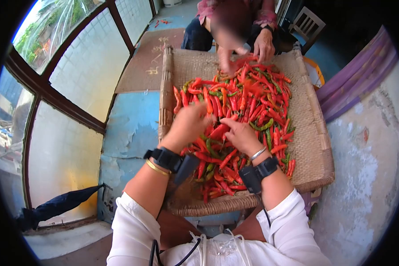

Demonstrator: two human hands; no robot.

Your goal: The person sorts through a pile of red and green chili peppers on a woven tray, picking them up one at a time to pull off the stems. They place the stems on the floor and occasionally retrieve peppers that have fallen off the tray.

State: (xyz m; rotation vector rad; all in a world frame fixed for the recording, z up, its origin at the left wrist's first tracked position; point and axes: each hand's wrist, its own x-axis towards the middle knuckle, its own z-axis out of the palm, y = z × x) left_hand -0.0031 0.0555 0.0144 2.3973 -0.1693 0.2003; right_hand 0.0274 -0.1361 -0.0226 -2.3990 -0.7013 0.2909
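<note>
A heap of red chili peppers, with some green ones among them, lies on a woven tray. Over the near left part of the heap is my left hand, smeared by motion, its fingertips turned toward my right hand. My right hand is close beside it, thumb and forefinger closed at a red chili pepper. More peppers lie directly beneath both wrists.
Across the tray a person in a pink top reaches into the far peppers with both hands. Windows line the left side, with a folded dark umbrella below. A peeling wall and purple curtain are at right.
</note>
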